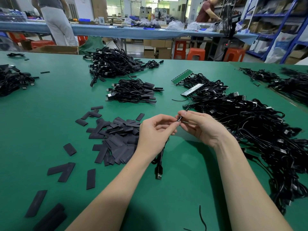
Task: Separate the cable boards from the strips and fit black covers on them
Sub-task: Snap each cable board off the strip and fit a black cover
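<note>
With our left hand (154,130) and right hand (198,125) both pinching the small board (179,119), we should snap it gently, keeping the cable (159,157) slack.

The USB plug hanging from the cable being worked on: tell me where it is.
In the head view the USB plug lies on the green table just below the left hand, right of the loose pile of black covers.

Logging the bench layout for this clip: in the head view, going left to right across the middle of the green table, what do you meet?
Pile of black covers → left hand → right hand → heap of black cables on strips.
</note>
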